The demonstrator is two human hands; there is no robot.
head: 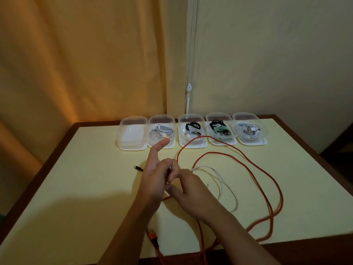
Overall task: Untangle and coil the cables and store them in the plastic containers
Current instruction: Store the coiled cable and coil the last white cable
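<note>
Coiled cables already filled four of the five plastic containers (193,131) along the desk (76,178), one sat empty, while the left hand (152,175) and right hand (183,186) pinched a thin cable end above loose orange cable (267,175) and white cable (225,178).

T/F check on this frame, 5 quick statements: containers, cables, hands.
1. Five plastic containers line the table's far edge. True.
2. The leftmost container holds cables. False: it looks empty.
3. The orange cable is coiled inside a container. False: it sprawls loose over the table.
4. A white cable lies loose inside the orange loops. True.
5. The left hand and right hand rest apart. False: they meet, pinching a thin cable.
</note>
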